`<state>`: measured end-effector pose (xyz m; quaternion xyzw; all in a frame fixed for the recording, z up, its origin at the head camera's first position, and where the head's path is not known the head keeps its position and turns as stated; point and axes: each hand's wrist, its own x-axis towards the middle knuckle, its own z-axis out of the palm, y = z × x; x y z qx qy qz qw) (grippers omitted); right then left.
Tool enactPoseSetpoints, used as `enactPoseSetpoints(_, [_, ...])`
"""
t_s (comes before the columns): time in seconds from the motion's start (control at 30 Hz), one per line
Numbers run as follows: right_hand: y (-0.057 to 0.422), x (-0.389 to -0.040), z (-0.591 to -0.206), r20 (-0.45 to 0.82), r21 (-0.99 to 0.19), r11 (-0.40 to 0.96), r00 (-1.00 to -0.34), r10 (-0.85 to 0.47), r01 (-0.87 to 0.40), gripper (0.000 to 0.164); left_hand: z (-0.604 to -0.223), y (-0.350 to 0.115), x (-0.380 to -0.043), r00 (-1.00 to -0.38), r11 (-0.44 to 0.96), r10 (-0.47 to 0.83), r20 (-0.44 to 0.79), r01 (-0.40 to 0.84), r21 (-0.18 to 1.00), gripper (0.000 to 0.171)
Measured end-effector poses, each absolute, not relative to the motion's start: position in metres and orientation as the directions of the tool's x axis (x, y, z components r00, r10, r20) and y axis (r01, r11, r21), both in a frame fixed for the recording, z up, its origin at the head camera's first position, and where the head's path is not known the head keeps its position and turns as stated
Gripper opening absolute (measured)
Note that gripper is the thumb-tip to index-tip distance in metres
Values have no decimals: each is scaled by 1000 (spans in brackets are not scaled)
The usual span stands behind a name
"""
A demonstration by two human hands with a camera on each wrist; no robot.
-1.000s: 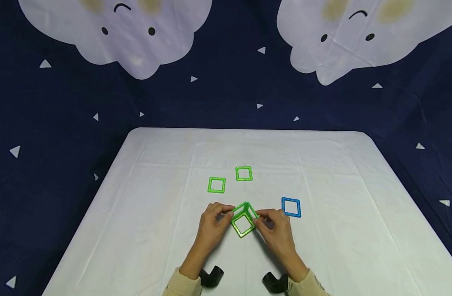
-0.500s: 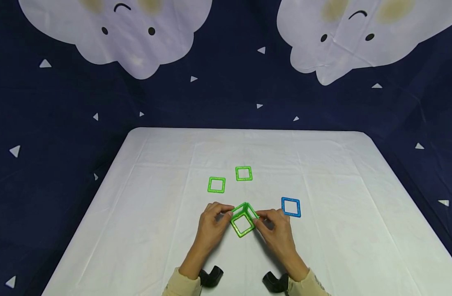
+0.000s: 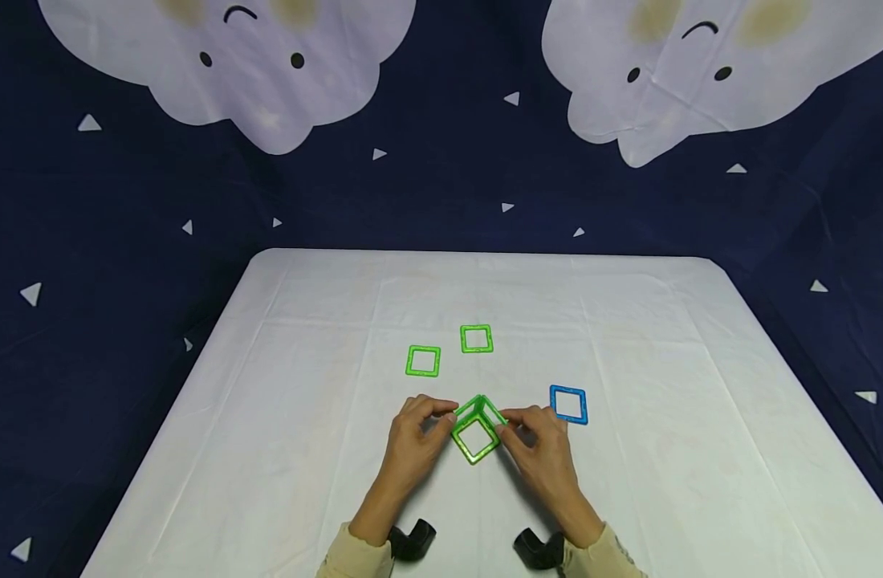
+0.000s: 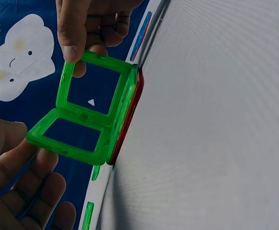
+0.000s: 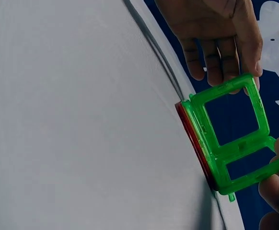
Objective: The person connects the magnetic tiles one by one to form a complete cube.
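Observation:
Several green magnetic tiles (image 4: 83, 116), square and see-through, stand joined as an open corner near the table's front middle. Two are upright and meet at a back edge; another lies flat at their foot. Under the flat one, a red tile (image 4: 128, 120) shows in both wrist views. My left hand (image 3: 411, 437) pinches the outer edge of the left upright tile between thumb and fingers. On the other side, my right hand (image 3: 544, 451) pinches the right upright tile (image 5: 264, 112) by its outer edge.
Two loose green tiles (image 3: 423, 375) (image 3: 477, 351) lie flat beyond the hands. A blue tile (image 3: 570, 420) lies just past the right hand's knuckles. White cloth covers the table (image 3: 665, 361), and a dark blue cloud-print cloth (image 3: 441, 201) hangs behind its far edge.
The joined tiles shift only very slightly between the hands. Both hands keep their places, and the loose tiles stay where they were.

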<state>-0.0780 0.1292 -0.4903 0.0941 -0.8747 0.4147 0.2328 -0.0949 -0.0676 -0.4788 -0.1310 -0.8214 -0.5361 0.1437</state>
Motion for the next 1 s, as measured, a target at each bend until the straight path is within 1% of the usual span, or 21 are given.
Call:
enactPoseSetpoints(0.3, [134, -84, -490, 506, -657, 653, -862, 14, -375, 18, -478, -67, -95, -929, 368, 68, 363, 362, 856, 10])
enactPoseSetpoints(0.6, [138, -88, -488, 493, -650, 666, -870, 3, -365, 17, -477, -66, -94, -940, 400, 149, 306, 341, 851, 16])
enactPoseSetpoints(0.77, [139, -91, -489, 505, -631, 680, -863, -7, -375, 18, -477, -65, -94, -940, 408, 148, 309, 343, 846, 16])
enactPoseSetpoints(1.0, [139, -92, -488, 477, -642, 681, -879, -5, -352, 18, -477, -65, -93, -943, 416, 144, 301, 334, 846, 16])
